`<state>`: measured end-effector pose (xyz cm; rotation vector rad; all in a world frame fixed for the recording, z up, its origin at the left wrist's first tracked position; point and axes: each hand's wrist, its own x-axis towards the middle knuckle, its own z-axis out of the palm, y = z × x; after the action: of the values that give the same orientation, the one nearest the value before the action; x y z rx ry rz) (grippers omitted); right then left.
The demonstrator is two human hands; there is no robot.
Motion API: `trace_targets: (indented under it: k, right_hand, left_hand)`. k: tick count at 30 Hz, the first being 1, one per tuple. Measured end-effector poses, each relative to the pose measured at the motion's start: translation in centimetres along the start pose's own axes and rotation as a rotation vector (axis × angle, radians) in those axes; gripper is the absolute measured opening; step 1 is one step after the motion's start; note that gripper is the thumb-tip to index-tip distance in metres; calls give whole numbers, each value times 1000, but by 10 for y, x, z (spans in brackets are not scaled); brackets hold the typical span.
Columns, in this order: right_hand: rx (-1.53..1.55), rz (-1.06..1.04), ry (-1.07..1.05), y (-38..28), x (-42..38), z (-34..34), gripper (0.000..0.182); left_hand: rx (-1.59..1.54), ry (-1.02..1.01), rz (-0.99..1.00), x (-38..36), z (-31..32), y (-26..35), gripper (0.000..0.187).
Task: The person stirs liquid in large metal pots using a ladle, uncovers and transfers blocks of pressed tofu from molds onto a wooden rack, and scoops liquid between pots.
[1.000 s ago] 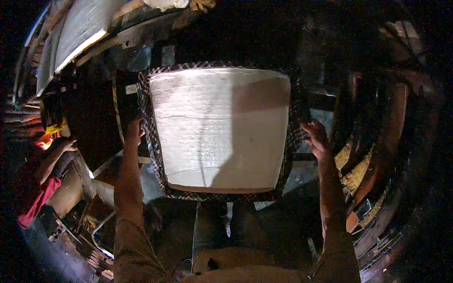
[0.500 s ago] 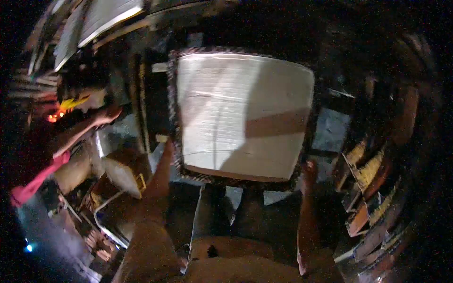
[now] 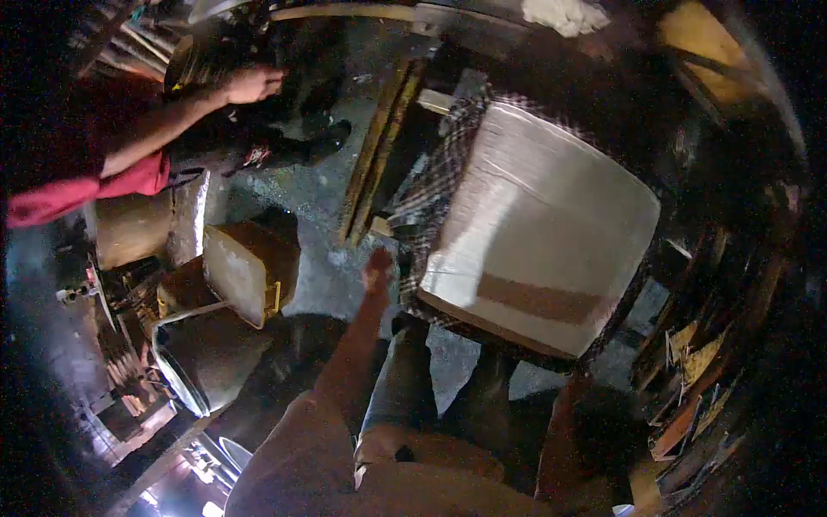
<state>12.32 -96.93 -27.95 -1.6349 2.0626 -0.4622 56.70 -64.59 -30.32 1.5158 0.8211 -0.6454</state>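
Observation:
A wide, flat white slab (image 3: 560,224) lies on a dark checked cloth (image 3: 444,185) over a support, tilted in my view. Two pale wooden ends (image 3: 435,101) stick out from its left side. My left hand (image 3: 377,269) is closed at the near left edge, just below the lower wooden end. At the near right corner, my right hand (image 3: 579,383) is in deep shadow and seems closed around the edge; its fingers are mostly hidden. Shadow bands cross the slab's surface.
At left, another person's hand (image 3: 250,84) reaches out near a red sleeve (image 3: 133,177). Square tins (image 3: 237,271) and a rimmed container (image 3: 202,362) stand lower left. Long wooden beams (image 3: 379,155) lie beyond my left hand. Firewood (image 3: 693,362) is stacked at right. A white bundle (image 3: 564,13) sits at the top.
The slab and both my hands have shifted right in view and turned clockwise. The other person's arm now appears higher and closer; the glowing fire has left view.

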Motion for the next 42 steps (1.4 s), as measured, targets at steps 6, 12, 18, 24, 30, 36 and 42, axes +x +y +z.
trace_targets:
  k: [6, 12, 18, 24, 30, 36, 42]
  right_hand:
    - [424, -419, -710, -167, -144, 143, 35]
    - [618, -17, -1466, -379, -338, 261, 44]
    - [145, -326, -1026, -370, -425, 396, 39]
    - [225, -199, -959, -398, -435, 443, 35]
    - [456, -352, -1228, -472, -356, 416, 31]
    - [344, -159, -1505, -585, -236, 97, 49]
    - [89, -253, -894, -244, 2, -76, 61]
  left_hand:
    - [1030, -383, 581, 44, -73, -152, 38]
    - [699, -305, 151, 18, -178, -143, 36]
    - [607, 113, -117, -17, -382, -129, 37]
    - [506, 277, -334, -62, -453, -147, 39]
    - [483, 142, -128, 6, -379, -72, 41]
    - [-105, -258, 155, 34, -240, 52, 49]
    - [112, -374, 102, -43, -148, 10, 48]
